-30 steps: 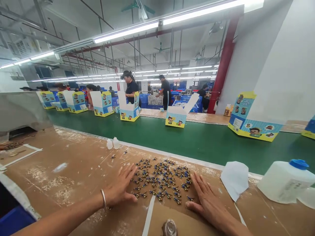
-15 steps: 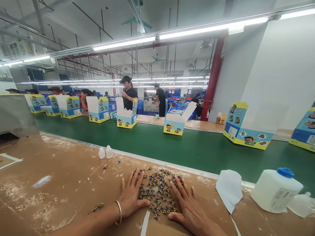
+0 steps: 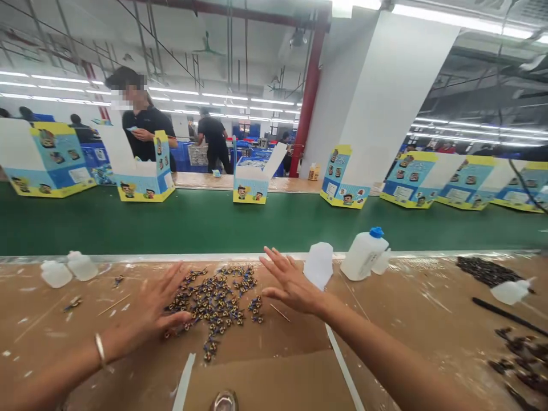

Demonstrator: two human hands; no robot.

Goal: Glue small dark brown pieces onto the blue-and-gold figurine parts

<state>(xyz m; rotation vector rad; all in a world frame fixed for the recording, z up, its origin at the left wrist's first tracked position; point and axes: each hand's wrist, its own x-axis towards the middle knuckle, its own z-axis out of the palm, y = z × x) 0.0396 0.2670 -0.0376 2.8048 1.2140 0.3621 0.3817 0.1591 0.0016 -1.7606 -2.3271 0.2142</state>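
Blue-and-gold pieces, tiny and many, lie in a loose heap on the brown counter. At the heap's left edge I see the left hand opened wide, its thumb over some pieces; whether it touches them I can't tell. Right of the heap, the right hand is spread too, fingers straight, thumb apart. Left of the heap sit 2 small white bottles; to its right are a white sheet and a blue-capped jug. Behind the heap, a green belt carries printed boxes
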